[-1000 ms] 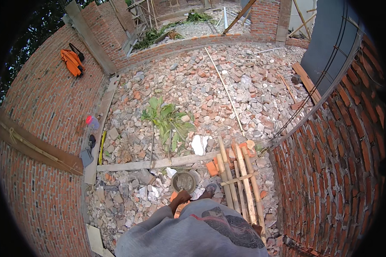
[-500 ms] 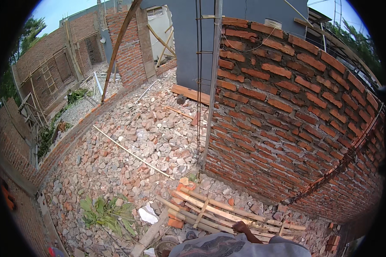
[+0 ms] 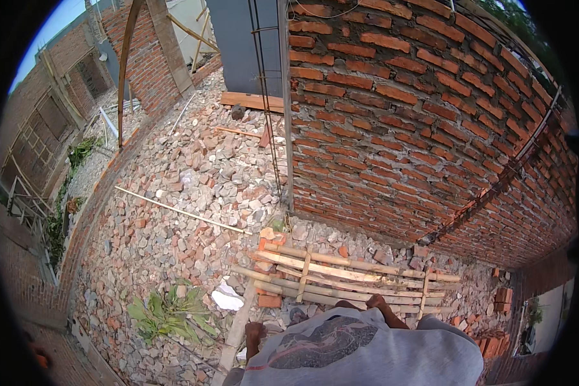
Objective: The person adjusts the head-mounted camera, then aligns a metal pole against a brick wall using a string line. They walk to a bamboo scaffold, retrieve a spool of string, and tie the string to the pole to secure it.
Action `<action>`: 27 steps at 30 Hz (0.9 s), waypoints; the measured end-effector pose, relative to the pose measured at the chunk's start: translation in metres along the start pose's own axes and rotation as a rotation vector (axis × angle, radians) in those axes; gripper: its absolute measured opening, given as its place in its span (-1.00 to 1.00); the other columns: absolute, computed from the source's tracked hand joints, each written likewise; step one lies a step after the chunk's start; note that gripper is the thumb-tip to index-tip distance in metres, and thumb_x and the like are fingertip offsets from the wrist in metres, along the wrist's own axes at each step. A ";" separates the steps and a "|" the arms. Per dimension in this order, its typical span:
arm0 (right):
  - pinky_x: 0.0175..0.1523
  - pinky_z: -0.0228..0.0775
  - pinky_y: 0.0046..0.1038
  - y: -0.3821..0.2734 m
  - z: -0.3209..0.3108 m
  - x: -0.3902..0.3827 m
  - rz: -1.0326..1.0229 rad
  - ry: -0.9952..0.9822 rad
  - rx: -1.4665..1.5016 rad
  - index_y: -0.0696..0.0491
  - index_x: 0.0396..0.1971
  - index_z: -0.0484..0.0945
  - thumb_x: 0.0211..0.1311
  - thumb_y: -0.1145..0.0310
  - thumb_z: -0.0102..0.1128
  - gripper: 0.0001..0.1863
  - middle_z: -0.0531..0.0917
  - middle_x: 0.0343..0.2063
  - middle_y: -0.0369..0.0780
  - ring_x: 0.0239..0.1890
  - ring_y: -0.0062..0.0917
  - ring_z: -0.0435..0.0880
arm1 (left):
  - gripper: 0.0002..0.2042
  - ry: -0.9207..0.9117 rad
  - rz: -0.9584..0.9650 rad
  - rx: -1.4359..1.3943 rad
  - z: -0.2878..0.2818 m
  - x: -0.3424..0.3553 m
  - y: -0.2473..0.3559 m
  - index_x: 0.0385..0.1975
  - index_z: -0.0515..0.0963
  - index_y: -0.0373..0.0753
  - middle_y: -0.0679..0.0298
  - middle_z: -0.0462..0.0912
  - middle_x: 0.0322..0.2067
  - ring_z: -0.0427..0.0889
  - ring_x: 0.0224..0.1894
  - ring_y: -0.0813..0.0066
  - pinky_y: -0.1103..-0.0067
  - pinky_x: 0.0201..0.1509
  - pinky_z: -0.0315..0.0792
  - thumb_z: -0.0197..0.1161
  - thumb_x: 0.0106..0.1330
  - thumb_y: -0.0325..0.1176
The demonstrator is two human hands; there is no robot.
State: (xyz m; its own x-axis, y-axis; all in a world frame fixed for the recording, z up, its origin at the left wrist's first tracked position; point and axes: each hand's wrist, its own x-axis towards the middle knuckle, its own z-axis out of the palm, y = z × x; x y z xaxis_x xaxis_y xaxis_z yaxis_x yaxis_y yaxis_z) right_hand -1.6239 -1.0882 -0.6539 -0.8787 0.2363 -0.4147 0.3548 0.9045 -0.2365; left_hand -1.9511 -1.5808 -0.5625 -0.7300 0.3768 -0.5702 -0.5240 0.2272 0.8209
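My right hand point(image 3: 377, 301), small in view, appears curled with nothing showing in it, beside the near edge of a bamboo frame point(image 3: 349, 278). Long split poles make up this frame, with two short crosspieces over them. It lies over the rubble and some orange bricks point(image 3: 269, 300). Left of my grey shirt point(image 3: 360, 341), my left hand point(image 3: 255, 331) looks curled too, with nothing seen in it. A narrow board point(image 3: 238, 321) lies close beside that hand. My shirt hides much of both arms.
Broken brick rubble point(image 3: 193, 193) covers the ground, with a thin pole point(image 3: 183, 210) on it. Cut green leaves point(image 3: 167, 315) lie near a white chunk point(image 3: 227, 297). A brick wall point(image 3: 392, 128) rises at right, with upright rebar point(image 3: 264, 96) at its end. Bricks point(image 3: 495, 344) are stacked lower right.
The view has tipped downward and turned right. My left hand has come into plain sight left of my shirt. My right hand appears higher in the picture, still by the bamboo frame.
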 end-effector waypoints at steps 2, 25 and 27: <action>-0.58 0.19 -0.41 -0.010 -0.017 -0.007 -0.235 0.143 -0.139 -0.10 -0.76 0.44 -0.20 0.09 0.28 -0.74 0.36 -0.80 -0.38 -0.71 -0.54 0.40 | -0.84 -0.083 -0.035 -0.077 -0.011 0.000 -0.009 -0.39 0.51 -0.35 0.19 0.57 -0.56 0.57 -0.63 0.41 0.54 -0.66 0.46 0.25 0.21 -0.36; -0.43 0.34 -0.32 -0.073 -0.032 -0.042 -0.216 0.584 0.851 -0.04 -0.78 0.49 -0.08 0.07 0.19 -0.69 0.55 -0.72 -0.21 -0.60 -0.34 0.56 | -0.67 -0.061 0.048 0.264 -0.042 -0.074 0.011 -0.58 0.55 -0.38 0.14 0.57 -0.64 0.59 -0.62 0.39 0.51 -0.62 0.47 0.19 0.27 -0.21; -0.41 0.36 -0.34 -0.067 -0.020 -0.035 -0.110 0.515 0.660 -0.04 -0.79 0.49 0.04 0.03 0.17 -0.62 0.55 -0.73 -0.22 -0.60 -0.37 0.56 | -0.75 -0.126 0.062 0.232 -0.043 -0.057 0.016 -0.51 0.52 -0.34 0.19 0.54 -0.58 0.54 -0.62 0.44 0.55 -0.63 0.43 0.21 0.26 -0.25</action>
State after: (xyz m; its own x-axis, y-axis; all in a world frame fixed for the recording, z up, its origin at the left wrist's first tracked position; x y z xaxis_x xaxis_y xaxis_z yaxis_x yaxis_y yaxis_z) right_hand -1.6229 -1.1495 -0.6059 -0.8980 0.4366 0.0554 0.2319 0.5764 -0.7836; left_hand -1.9365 -1.6370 -0.5177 -0.6892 0.5021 -0.5225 -0.3550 0.3946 0.8475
